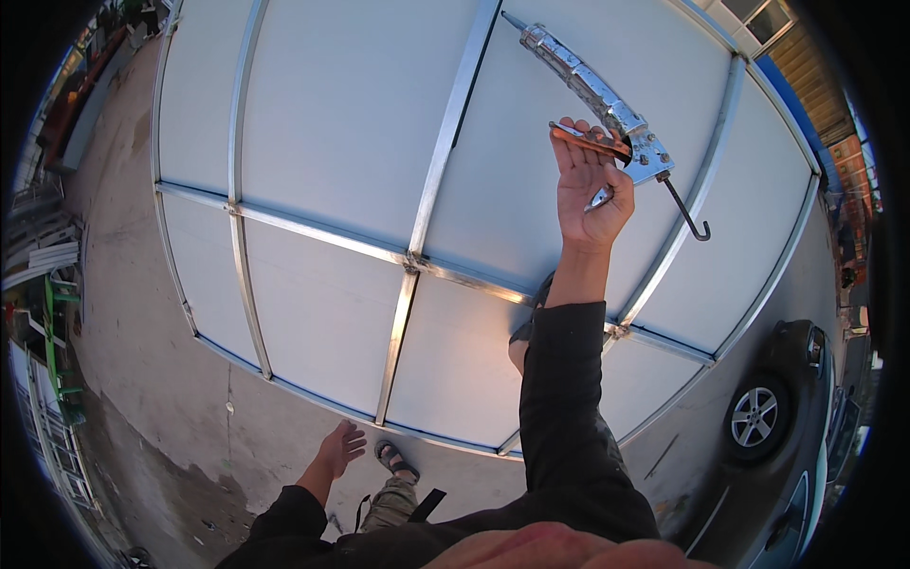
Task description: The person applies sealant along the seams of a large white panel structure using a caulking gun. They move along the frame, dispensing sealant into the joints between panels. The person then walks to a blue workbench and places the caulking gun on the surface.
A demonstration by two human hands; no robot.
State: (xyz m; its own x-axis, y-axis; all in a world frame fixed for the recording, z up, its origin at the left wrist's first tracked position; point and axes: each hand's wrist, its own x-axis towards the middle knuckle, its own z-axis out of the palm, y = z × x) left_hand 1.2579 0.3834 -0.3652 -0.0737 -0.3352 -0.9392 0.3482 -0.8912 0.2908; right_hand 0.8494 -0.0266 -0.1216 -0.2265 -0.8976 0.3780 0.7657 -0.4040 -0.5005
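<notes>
My right hand (592, 194) holds a caulking gun (583, 85) by its orange trigger and metal handle, palm showing. The silver barrel slants up and to the left. Its pointed nozzle (513, 20) ends close beside a metal bar (445, 152) of a large framed panel (332, 104); whether the tip touches cannot be seen. A hooked rod (686, 209) sticks out of the gun's back end. My left hand (343, 448) hangs low near the panel's near edge, fingers apart, with nothing in it.
Metal tubes cross the pale panel in a grid. One of my feet, in a sandal (396, 461), stands on the concrete ground (133, 313). A dark car (758, 455) is parked at the right. Green metalwork (59, 351) and stacked pieces line the left.
</notes>
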